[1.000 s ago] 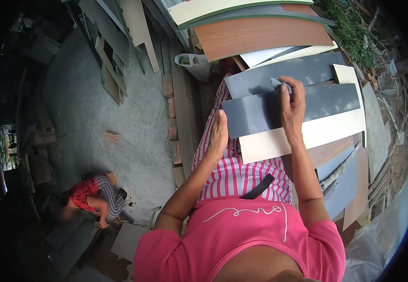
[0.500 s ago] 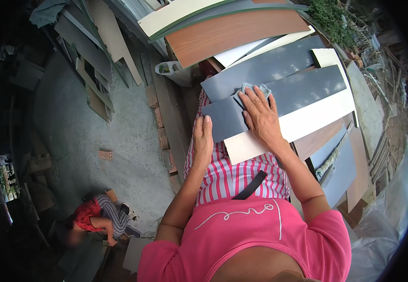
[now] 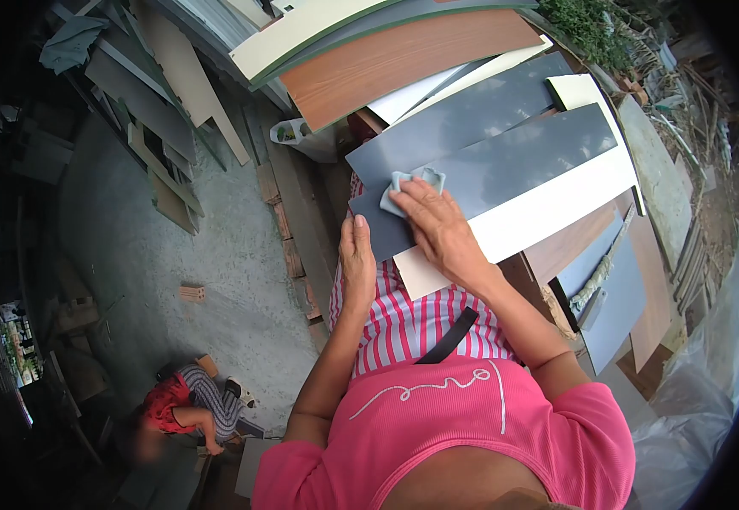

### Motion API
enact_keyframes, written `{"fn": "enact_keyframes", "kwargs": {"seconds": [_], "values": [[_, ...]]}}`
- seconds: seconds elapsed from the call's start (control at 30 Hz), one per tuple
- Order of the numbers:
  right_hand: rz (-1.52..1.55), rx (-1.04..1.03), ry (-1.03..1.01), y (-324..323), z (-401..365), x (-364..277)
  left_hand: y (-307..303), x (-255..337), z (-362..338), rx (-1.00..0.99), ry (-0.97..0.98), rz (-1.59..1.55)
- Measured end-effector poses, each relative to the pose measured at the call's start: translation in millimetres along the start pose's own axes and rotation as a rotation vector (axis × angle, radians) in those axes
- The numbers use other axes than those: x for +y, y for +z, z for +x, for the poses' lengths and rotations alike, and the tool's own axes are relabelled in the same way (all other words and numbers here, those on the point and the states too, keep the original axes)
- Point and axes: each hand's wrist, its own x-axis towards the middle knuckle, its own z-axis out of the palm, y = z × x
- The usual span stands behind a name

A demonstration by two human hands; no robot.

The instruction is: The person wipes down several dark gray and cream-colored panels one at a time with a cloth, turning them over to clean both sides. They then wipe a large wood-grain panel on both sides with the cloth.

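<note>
A glossy dark grey panel (image 3: pixel 531 157) lies across the lap, partly over another grey panel (image 3: pixel 471 106) and a white panel (image 3: pixel 557 208). My right hand (image 3: pixel 442 225) presses a crumpled light blue cloth (image 3: pixel 393 197) onto its surface near the left end. At that end my left hand (image 3: pixel 358 259) holds the panel's short edge, fingers together and thumb side against it.
A wood-brown board (image 3: pixel 412 64) and other curved boards lie ahead. A white bag (image 3: pixel 314 143) stands left of them, near a row of bricks (image 3: pixel 281 219). Leaning panels (image 3: pixel 144 106) are at upper left. Another person (image 3: pixel 187 408) is low at lower left.
My right hand has slid the cloth left and toward the panel's near end. The view has shifted slightly. My left hand still holds the edge.
</note>
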Motion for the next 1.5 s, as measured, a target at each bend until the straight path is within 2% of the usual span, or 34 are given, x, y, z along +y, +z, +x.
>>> {"fn": "enact_keyframes", "kwargs": {"seconds": [0.07,0.1,0.17,0.2,0.23,0.3,0.37,0.47,0.57,0.6,0.63,0.7,0.77,0.8,0.83,0.87,0.97,1.03,1.17,1.23,1.3,1.5], "values": [[-0.081,-0.068,-0.19,28.5,-7.9,-13.2,2.8,-8.1,-3.0,0.029,-0.004,-0.076],[-0.081,-0.063,-0.185,30.4,-9.2,-10.3,4.4,-6.9,-4.6,0.067,-0.007,-0.162],[-0.113,-0.032,-0.168,29.5,-11.6,-3.1,-0.3,-3.2,-2.9,0.003,0.017,-0.101],[-0.18,-0.056,-0.138,19.5,-12.8,4.0,-0.3,4.2,-3.3,-0.008,-0.047,-0.069],[-0.252,-0.081,-0.087,8.9,-14.1,12.7,0.6,10.1,-4.3,-0.02,-0.113,-0.038],[-0.384,-0.068,0.038,-14.1,-20.0,40.1,3.5,17.9,-6.5,-0.011,-0.105,0.0],[-0.494,0.0,0.207,-44.2,-27.3,80.4,3.9,26.0,-8.6,0.009,-0.138,0.117],[-0.65,0.16,0.425,-98.6,-46.4,182.5,4.5,14.8,-6.6,0.024,-0.114,0.099],[-0.6,0.407,0.539,-163.5,-67.3,280.5,4.3,12.9,-5.2,0.017,-0.082,0.072],[-0.523,0.519,0.599,-175.1,-63.5,279.0,4.0,13.7,-5.1,0.004,-0.09,0.069],[-0.537,0.536,0.729,-184.8,-62.6,275.9,3.8,14.1,-5.3,0.007,-0.085,0.064],[-0.494,0.63,0.735,-183.8,-53.1,248.5,2.9,13.1,-5.0,0.001,-0.079,0.073],[-0.486,0.754,0.482,-160.3,-37.5,215.6,3.0,8.0,-3.5,0.018,-0.079,0.062],[-0.411,0.736,0.411,-146.0,-25.1,183.2,3.2,6.0,-3.5,0.028,-0.079,0.053],[-0.411,0.657,0.406,-129.1,-15.5,157.1,3.1,7.3,-5.1,0.027,-0.084,0.064],[-0.285,0.563,0.363,-111.0,-8.4,127.2,3.9,11.2,-6.6,0.033,-0.087,0.076],[-0.1,0.045,0.027,-55.7,0.0,70.3,9.6,10.5,-4.5,0.051,-0.051,0.09],[-0.218,-0.159,-0.186,-26.6,-4.4,56.1,9.5,9.7,-5.2,0.081,-0.02,0.087],[-0.266,-0.166,-0.135,-35.1,-5.3,73.5,7.8,18.8,-8.3,0.031,-0.075,0.112],[-0.441,-0.101,-0.004,-57.7,-6.7,102.1,9.7,18.6,-8.1,0.039,-0.077,0.119],[-0.471,-0.05,0.16,-84.1,-10.4,140.4,8.3,12.5,-6.3,0.057,-0.075,0.115],[-0.591,0.227,0.478,-159.2,-27.5,295.8,7.5,12.7,-6.2,0.041,-0.072,0.1]]}}
